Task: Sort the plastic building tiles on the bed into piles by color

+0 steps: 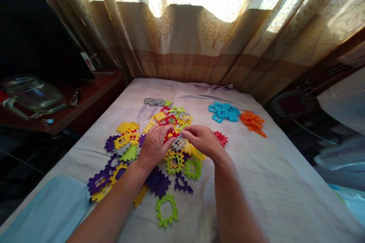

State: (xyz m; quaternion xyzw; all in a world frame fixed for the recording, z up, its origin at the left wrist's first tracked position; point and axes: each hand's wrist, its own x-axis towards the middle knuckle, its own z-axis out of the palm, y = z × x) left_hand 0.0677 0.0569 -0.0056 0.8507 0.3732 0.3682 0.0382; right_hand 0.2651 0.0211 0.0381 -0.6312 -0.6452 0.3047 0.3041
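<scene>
My left hand (156, 143) is over the middle of a mixed heap of interlocking plastic tiles, its thumb and fingers closed on a red tile (170, 135). Close by on the right, my right hand (203, 141) has its fingers pinched together; what they hold, if anything, is hidden. Just below the fingertips shows a grey window tile (179, 143). Around the hands lie yellow tiles (122, 141), a lime-green window tile (193, 168), purple tiles (158, 182) and a red tile partly behind my right wrist. A lime-green frame tile (167, 210) lies apart, nearer to me.
To the right sit a blue tile pile (224, 111) and an orange tile pile (253, 122). Grey tiles (154, 101) are at the heap's far end. A light blue cloth (54, 209) covers the bed's left corner. A glass jug (34, 97) stands on the wooden table.
</scene>
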